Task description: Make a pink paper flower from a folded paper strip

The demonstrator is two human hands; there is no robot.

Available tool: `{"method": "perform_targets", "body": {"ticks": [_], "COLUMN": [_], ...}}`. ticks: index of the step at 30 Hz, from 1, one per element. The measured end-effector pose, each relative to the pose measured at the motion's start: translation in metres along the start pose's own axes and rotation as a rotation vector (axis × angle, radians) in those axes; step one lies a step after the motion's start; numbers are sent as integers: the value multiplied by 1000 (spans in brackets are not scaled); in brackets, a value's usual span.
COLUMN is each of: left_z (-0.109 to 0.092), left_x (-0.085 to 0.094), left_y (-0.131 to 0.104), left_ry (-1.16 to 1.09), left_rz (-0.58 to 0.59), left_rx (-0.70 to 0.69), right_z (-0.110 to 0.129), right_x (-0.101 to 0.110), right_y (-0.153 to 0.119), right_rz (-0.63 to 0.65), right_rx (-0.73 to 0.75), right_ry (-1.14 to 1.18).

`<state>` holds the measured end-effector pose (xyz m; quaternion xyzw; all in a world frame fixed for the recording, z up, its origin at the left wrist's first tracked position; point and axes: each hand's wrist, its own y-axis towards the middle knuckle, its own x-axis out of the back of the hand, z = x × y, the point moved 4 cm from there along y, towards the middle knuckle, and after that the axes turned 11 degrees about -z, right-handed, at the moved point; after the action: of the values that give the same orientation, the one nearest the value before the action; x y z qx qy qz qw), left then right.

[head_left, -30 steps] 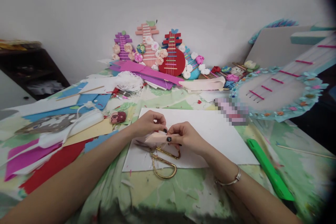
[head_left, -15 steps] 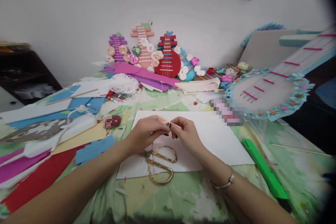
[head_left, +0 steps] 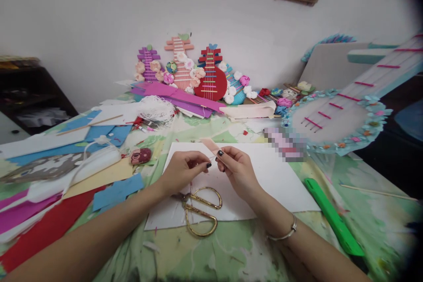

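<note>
Over a white board (head_left: 274, 185), my two hands meet close together. My right hand (head_left: 238, 171) pinches a peach paper strip (head_left: 209, 144), which points up and left from the fingers. My left hand (head_left: 185, 171) is closed, with thumb and forefinger together on a thin white thread (head_left: 213, 158) that runs to the right fingertips. How the thread lies on the strip is too small to tell. Gold-handled scissors (head_left: 203, 211) rest on the board's front edge below my hands, their blades partly hidden by my left wrist.
Small paper lutes (head_left: 210, 79) and crepe flowers lean at the wall. A larger blue-edged lute (head_left: 333, 119) stands right. A green cutter (head_left: 333, 216) lies beside the board. Left are a glue gun (head_left: 79, 169), coloured sheets (head_left: 49, 224) and a tangle of white string (head_left: 155, 108).
My hands have moved slightly apart. The peach strip, mostly hidden behind my left fingers before, now shows in my right hand, with the thread between both hands.
</note>
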<state>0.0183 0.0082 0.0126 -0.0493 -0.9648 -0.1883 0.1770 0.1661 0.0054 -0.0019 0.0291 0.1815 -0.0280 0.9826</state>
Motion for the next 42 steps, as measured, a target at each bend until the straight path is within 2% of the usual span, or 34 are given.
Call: {"method": "perform_targets", "body": {"ticks": [3, 6, 13, 19, 22, 26, 29, 33, 38, 42], "left_z": [6, 9, 14, 24, 27, 25, 21, 20, 19, 22], "left_x": [0, 2, 15, 6, 3, 4, 6, 6, 5, 2], "left_y": [3, 5, 12, 12, 11, 12, 14, 15, 13, 12], "left_ry": [-113, -136, -268, -305, -323, -282, -265, -247, -199, -280], "left_rz": [39, 42, -45, 101, 106, 81, 67, 115, 151, 181], "left_rx": [100, 156, 191, 322, 370, 359, 318, 313, 306, 321], "right_z": [2, 4, 6, 7, 7, 5, 2, 1, -1, -4], "right_x": [-1, -1, 2, -2, -6, -9, -8, -6, -9, -10], "right_y": [-1, -2, 0, -4, -7, -10, -10, -8, -10, -13], "right_rz": [2, -4, 0, 73, 117, 193, 234, 238, 339, 397], "right_rx": [-21, -21, 1, -26, -73, -128, -112, -45, -119, -136], "right_ry": [49, 59, 79, 100, 99, 74, 20, -33, -29, -108]}}
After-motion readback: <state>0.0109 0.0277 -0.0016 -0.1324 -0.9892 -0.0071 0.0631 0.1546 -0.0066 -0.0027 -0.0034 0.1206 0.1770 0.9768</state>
